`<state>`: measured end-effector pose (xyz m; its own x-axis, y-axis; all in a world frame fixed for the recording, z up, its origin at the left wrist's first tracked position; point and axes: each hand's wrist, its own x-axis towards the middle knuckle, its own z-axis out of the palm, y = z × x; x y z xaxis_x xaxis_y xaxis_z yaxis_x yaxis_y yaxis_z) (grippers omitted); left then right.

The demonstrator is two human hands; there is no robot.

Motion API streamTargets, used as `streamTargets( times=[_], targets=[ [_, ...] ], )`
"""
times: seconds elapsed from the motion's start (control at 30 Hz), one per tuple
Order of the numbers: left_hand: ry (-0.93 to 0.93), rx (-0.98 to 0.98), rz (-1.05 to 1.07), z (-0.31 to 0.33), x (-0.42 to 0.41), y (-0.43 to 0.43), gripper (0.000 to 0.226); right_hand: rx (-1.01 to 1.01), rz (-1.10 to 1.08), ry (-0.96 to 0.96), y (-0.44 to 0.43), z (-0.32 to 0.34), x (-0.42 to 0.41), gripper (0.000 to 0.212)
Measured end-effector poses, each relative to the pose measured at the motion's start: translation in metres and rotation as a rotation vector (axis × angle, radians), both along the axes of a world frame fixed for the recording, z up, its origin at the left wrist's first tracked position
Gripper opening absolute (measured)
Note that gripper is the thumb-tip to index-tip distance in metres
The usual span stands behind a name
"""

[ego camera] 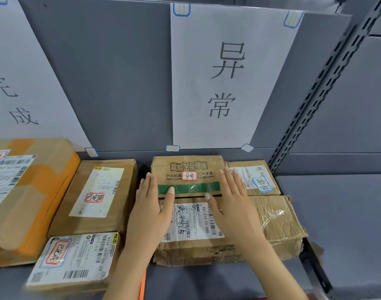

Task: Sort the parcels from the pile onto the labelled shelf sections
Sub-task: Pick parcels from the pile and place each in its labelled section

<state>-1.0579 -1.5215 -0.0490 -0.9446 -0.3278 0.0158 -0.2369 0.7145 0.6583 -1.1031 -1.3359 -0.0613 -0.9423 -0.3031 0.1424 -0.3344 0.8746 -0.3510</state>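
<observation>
A small cardboard box with a green stripe and a red-framed sticker (188, 169) stands on the shelf under the white paper sign with two large characters (226, 79). My left hand (151, 204) lies with straight fingers against the box's left side. With its fingers just as straight, my right hand (230, 202) lies against the right side. Below both hands lies a crumpled flat parcel with a white shipping label (278, 217). Behind it to the right sits a small box with a blue-framed sticker (255, 178).
To the left, under a second paper sign (18, 89), lie a brown box with a red-stamped label (96, 195), a labelled parcel in front of it (75, 258) and a large orange-taped box (27, 191). A slotted grey upright (319, 92) bounds the section; bare grey shelf (341, 213) lies to its right.
</observation>
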Motion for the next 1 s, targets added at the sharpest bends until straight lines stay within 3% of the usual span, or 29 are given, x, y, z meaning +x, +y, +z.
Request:
streamTargets(
  times=[0.23,0.43,0.67,1.0],
  targets=[
    [-0.092,-0.071,-0.065,-0.005,0.004,0.009,0.076,0.049,0.034,-0.035,-0.005,-0.014,0.008,0.105],
    [-0.132,-0.148,-0.095,-0.003,0.006,0.011,0.09,0.066,0.02,-0.047,-0.006,-0.018,0.011,0.11],
    [-0.128,-0.178,-0.113,-0.007,0.005,0.013,0.082,0.073,-0.008,-0.049,-0.007,-0.017,0.011,0.119],
    [-0.108,-0.132,-0.123,-0.008,0.006,0.006,0.078,0.004,-0.006,-0.042,-0.006,-0.011,0.011,0.098]
  ],
)
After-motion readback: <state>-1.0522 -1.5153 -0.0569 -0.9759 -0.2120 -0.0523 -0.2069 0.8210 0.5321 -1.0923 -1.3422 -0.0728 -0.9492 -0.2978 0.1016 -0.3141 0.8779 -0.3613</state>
